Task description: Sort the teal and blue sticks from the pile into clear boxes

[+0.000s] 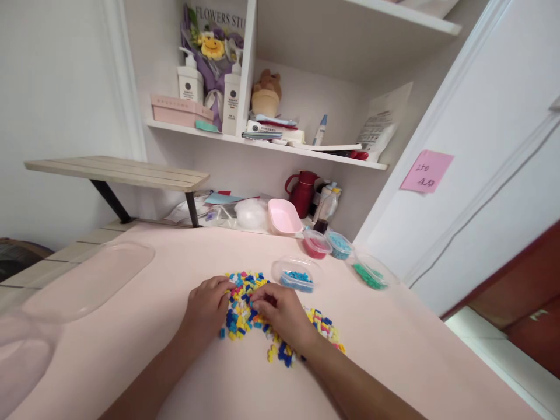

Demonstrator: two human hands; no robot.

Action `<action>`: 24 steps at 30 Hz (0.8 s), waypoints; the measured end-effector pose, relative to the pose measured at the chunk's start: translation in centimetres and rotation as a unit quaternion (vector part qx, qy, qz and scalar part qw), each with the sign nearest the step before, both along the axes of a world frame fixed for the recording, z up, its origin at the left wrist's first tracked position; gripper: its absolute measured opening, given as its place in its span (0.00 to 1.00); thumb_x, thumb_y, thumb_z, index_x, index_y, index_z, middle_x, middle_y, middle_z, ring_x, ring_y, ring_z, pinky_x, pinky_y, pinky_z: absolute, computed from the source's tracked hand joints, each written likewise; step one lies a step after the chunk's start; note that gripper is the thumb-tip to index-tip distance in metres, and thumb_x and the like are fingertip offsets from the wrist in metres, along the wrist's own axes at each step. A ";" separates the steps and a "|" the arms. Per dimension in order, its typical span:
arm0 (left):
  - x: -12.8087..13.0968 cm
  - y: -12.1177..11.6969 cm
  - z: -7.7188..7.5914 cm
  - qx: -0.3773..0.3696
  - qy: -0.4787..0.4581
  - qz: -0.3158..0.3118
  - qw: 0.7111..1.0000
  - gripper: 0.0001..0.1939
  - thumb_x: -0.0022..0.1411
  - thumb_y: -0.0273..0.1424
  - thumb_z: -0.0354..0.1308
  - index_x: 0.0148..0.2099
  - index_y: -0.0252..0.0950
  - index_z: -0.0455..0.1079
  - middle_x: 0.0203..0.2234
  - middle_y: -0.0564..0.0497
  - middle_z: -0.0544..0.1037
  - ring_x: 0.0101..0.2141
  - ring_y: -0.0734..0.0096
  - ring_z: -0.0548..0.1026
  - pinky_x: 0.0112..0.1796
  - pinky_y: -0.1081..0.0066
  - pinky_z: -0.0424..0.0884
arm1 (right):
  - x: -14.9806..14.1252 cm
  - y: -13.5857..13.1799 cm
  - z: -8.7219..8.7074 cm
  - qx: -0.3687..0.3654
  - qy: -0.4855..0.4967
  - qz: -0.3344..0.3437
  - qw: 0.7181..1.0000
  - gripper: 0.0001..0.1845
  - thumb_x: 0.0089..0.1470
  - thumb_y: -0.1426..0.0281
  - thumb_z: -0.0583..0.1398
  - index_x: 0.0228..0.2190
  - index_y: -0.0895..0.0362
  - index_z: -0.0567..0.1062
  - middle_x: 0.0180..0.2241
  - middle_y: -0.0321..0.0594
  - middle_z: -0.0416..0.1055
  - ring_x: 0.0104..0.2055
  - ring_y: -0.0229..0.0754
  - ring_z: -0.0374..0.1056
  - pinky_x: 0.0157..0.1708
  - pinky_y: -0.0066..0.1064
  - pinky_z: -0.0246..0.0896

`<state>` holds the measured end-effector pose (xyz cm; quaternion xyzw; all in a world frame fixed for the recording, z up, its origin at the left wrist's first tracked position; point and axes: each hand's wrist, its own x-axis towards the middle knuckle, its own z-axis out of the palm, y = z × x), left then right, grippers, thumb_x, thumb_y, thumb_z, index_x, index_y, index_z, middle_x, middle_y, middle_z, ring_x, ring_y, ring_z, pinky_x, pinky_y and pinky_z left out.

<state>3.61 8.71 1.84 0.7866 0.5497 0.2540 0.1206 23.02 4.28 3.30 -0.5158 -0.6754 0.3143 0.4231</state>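
Observation:
Small multicoloured building bricks (pixel 240 321) lie in a loose pile on the pink tabletop, mostly yellow, blue and white with some pink. My left hand (pixel 207 303) rests at the pile's left edge, its fingers stretched over the bricks and the thumb a little apart. Over the pile's right side, my right hand (pixel 284 315) has thumb and fingertips drawn together among the bricks. Whatever is between those fingertips is too small to make out. A second patch of bricks (pixel 324 324) spreads to the right, partly hidden by my right hand and forearm. Just behind the hands stands a clear tub of blue bricks (pixel 297 280).
Farther right are tubs of red pieces (pixel 315 245), light blue pieces (pixel 340 246) and green pieces (pixel 370 275). A clear lid (pixel 91 280) lies at left, near a small raised wooden shelf (pixel 118 172). At the back stand a pink container (pixel 284 217) and a red jug (pixel 303 195).

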 end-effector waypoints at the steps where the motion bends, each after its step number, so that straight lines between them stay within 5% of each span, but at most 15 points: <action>1: 0.0 0.0 0.1 0.001 -0.001 -0.002 1.000 0.20 0.62 0.26 0.46 0.48 0.44 0.76 0.53 0.51 0.77 0.55 0.63 0.72 0.57 0.57 0.65 | 0.0 0.0 0.0 -0.033 0.044 0.002 0.998 0.04 0.52 0.71 0.61 0.30 0.56 0.78 0.26 0.34 0.73 0.27 0.37 0.64 0.29 0.27 0.58; 6: -0.1 0.1 0.1 -0.004 -0.006 -0.001 1.000 0.20 0.61 0.26 0.47 0.47 0.45 0.77 0.52 0.51 0.78 0.54 0.62 0.73 0.57 0.56 0.65 | 0.7 0.1 1.4 -0.074 0.129 0.003 0.989 0.08 0.51 0.64 0.63 0.29 0.57 0.77 0.20 0.31 0.67 0.23 0.35 0.60 0.25 0.26 0.55; 12: -0.2 0.2 -0.2 -0.007 0.002 -0.011 1.000 0.21 0.63 0.27 0.45 0.48 0.45 0.76 0.54 0.52 0.77 0.55 0.63 0.71 0.57 0.57 0.64 | 5.1 0.7 3.8 0.078 0.084 -0.137 0.984 0.11 0.53 0.61 0.62 0.32 0.56 0.78 0.28 0.36 0.74 0.26 0.38 0.66 0.29 0.30 0.63; 17: -0.1 0.0 -0.1 -0.013 0.007 -0.005 1.000 0.21 0.63 0.27 0.44 0.48 0.45 0.76 0.54 0.52 0.76 0.56 0.63 0.71 0.57 0.57 0.64 | 9.1 1.5 3.2 0.186 -0.050 -0.254 0.948 0.17 0.58 0.58 0.59 0.43 0.56 0.77 0.34 0.40 0.75 0.27 0.40 0.68 0.32 0.33 0.66; 20: -0.1 0.0 0.0 -0.016 0.004 -0.001 1.000 0.21 0.63 0.27 0.45 0.48 0.46 0.76 0.54 0.52 0.76 0.56 0.63 0.71 0.57 0.56 0.64 | 9.0 1.4 2.9 0.186 -0.068 -0.220 0.955 0.17 0.61 0.59 0.56 0.43 0.56 0.78 0.32 0.41 0.76 0.27 0.41 0.70 0.31 0.33 0.67; 24: -0.1 -0.1 0.2 -0.015 -0.006 -0.003 1.000 0.20 0.62 0.28 0.45 0.48 0.46 0.77 0.53 0.52 0.77 0.55 0.61 0.72 0.57 0.55 0.64 | 6.6 0.4 3.4 0.176 -0.136 -0.089 0.971 0.12 0.62 0.65 0.56 0.39 0.53 0.79 0.35 0.41 0.78 0.34 0.42 0.73 0.36 0.32 0.68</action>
